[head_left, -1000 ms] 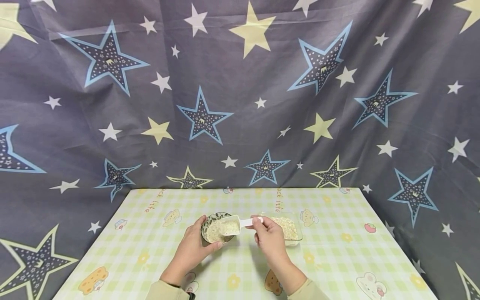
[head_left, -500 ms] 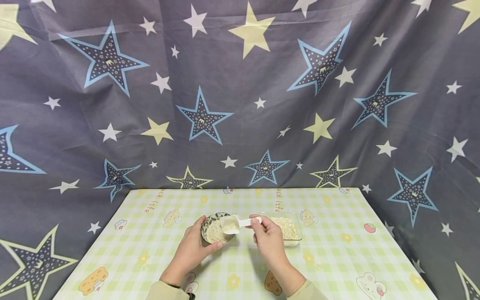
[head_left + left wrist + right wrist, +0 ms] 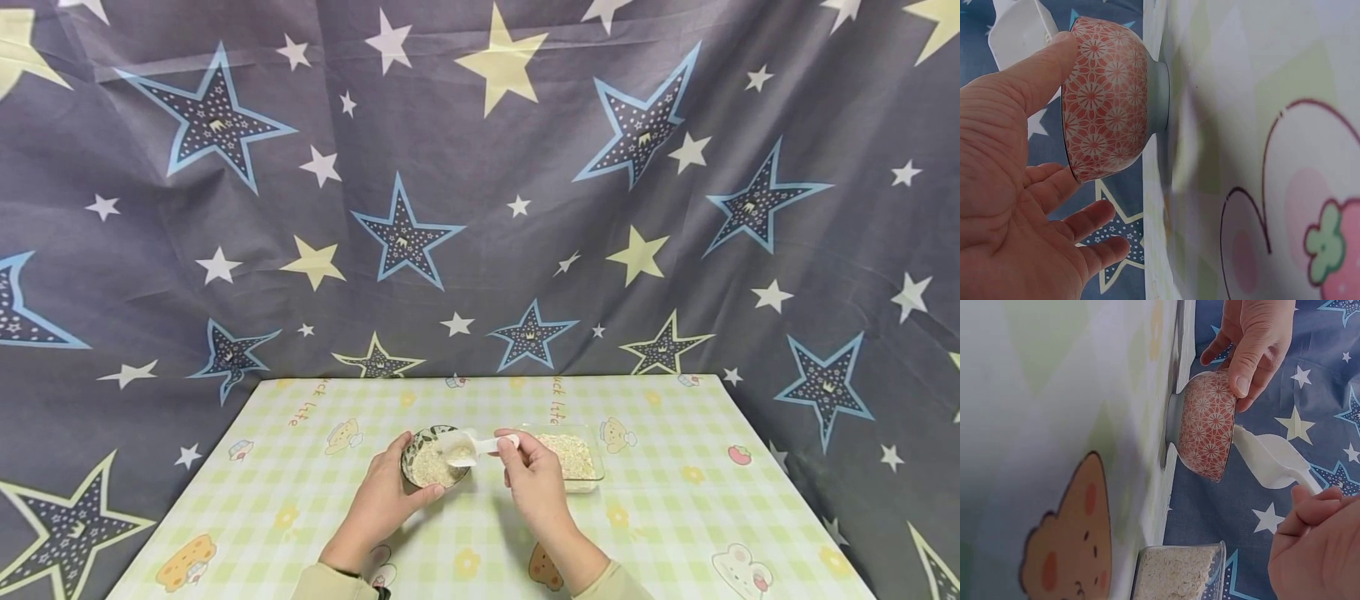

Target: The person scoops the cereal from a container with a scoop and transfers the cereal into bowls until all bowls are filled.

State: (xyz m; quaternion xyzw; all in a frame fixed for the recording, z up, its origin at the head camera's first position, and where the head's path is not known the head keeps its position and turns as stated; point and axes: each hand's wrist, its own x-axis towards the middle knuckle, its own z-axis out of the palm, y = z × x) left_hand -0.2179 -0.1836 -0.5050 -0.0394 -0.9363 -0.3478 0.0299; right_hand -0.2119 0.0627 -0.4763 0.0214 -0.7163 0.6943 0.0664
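Observation:
A bowl (image 3: 1107, 103), red with white flowers outside and leaf-patterned inside, stands on the table with pale oat flakes in it. My left hand (image 3: 386, 485) holds its rim between thumb and fingers, the other fingers spread apart in the left wrist view. My right hand (image 3: 538, 482) pinches the handle of a white scoop (image 3: 1269, 459). Over the bowl, the scoop's cup is tilted down with flakes at its lip. Right of the bowl, partly behind the right hand, stands a clear rectangular container (image 3: 597, 477) of oat flakes.
A green-and-white checked cloth (image 3: 675, 517) with cartoon prints covers the table. Behind and at both sides hangs a dark curtain (image 3: 465, 125) with stars.
The scoop has tipped further toward the bowl, and fewer flakes show in its cup. My right hand has turned slightly with it; the left hand and bowl have stayed in place.

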